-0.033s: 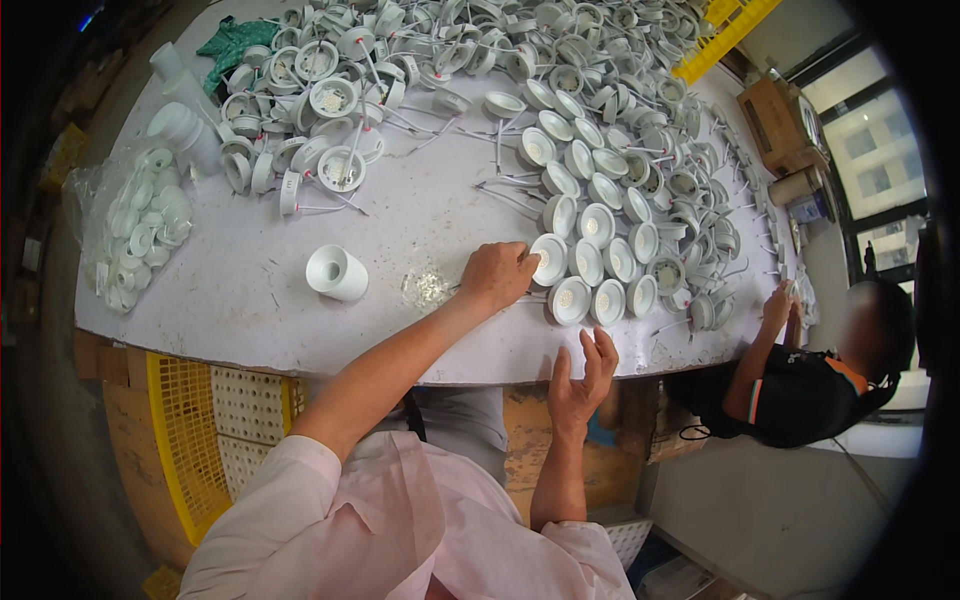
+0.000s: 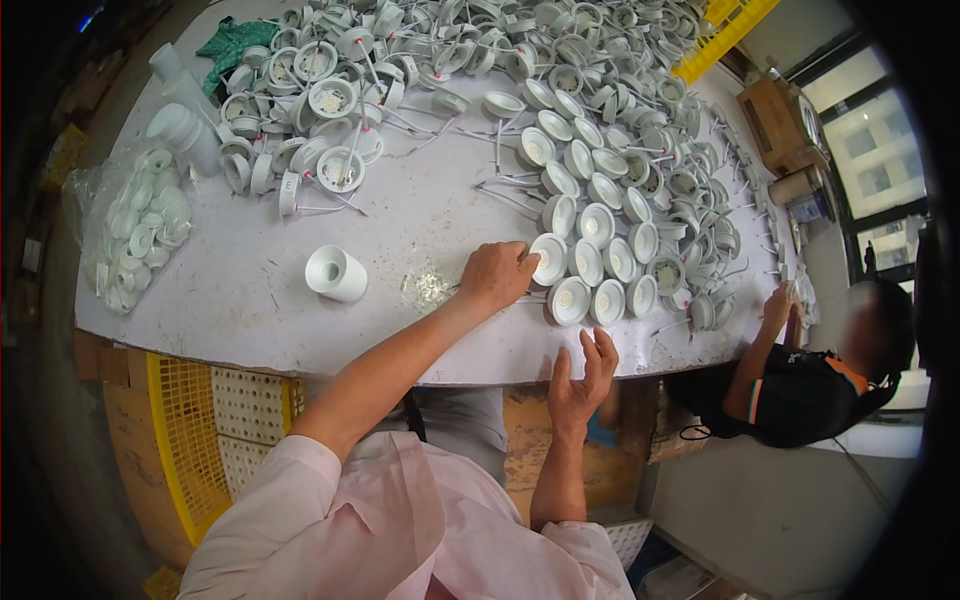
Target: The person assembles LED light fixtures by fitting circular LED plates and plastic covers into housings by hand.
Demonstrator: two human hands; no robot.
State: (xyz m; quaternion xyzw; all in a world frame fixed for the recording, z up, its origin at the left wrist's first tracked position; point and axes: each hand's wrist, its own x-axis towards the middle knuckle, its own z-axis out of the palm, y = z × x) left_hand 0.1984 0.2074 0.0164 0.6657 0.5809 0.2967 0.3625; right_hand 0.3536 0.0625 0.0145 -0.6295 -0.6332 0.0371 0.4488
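My left hand [image 2: 495, 275] reaches over the table with its fingers closed at the left rim of a round white downlight [image 2: 551, 260]. That light stands at the left edge of a neat block of similar downlights, their round faces turned up toward me. Close to the table's front edge, my right hand [image 2: 582, 385] hangs open, thumb and fingers apart and nothing in it. Just beyond its fingertips sits the block's front row, including another downlight [image 2: 608, 301]. Small pale bits [image 2: 427, 287] lie scattered left of my left hand.
A white cup-shaped piece [image 2: 336, 273] stands left of centre, and a clear bag of white rings [image 2: 145, 225] lies far left. Heaped wired lamp housings [image 2: 335, 97] cover the table's back. A co-worker [image 2: 820, 375] handles something at the right. A yellow crate [image 2: 180, 440] stands below the table.
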